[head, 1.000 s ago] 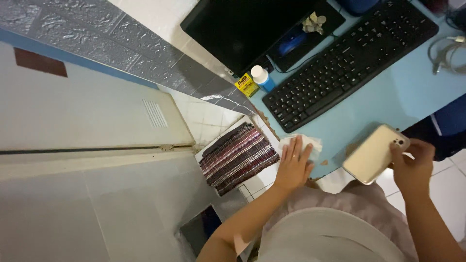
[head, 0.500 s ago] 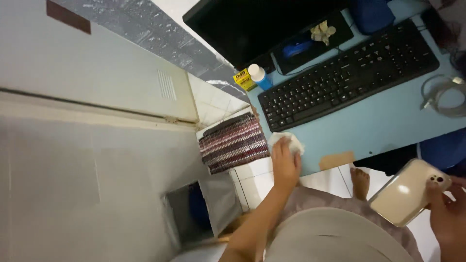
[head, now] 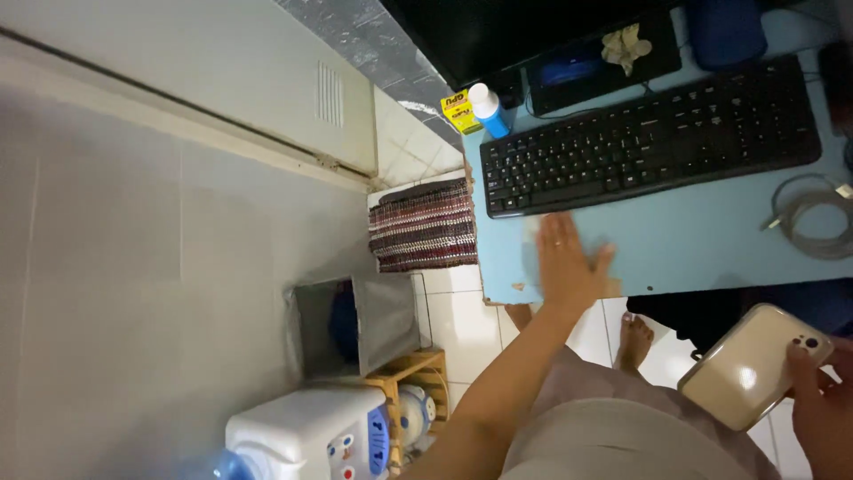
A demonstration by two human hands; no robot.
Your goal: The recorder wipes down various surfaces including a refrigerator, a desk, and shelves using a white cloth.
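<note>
Flat and open, the left hand [head: 569, 267] lies palm down near the front edge of the light blue desk [head: 693, 240], fingers spread and pointing toward twelve o'clock; a pale cloth [head: 533, 238] shows just at its ten o'clock, blurred and mostly covered by the fingers. At the hand's five o'clock, well apart and off the desk, the right hand [head: 822, 400] grips a cream-coloured phone [head: 751, 366] by its camera end, the back of the phone facing up above the tiled floor [head: 462, 324].

At twelve o'clock from the left hand, near its fingertips, a black keyboard [head: 649, 142] lies across the desk at a slight slant. Beyond the keyboard stands a dark monitor [head: 515, 31], and on its base rests a crumpled pale scrap [head: 625, 43]. At eleven o'clock a small blue bottle with a white cap [head: 488, 111] stands beside a little yellow box [head: 459, 111] at the desk's far corner. At three o'clock a coil of grey cable [head: 813, 222] lies on the desk.

At nine o'clock a striped woven mat [head: 424, 227] covers the floor against the desk's side. At seven o'clock a grey bin [head: 373, 324] stands open, with a white water dispenser [head: 306, 436] lower still. Bare feet [head: 633, 342] show under the desk edge.
</note>
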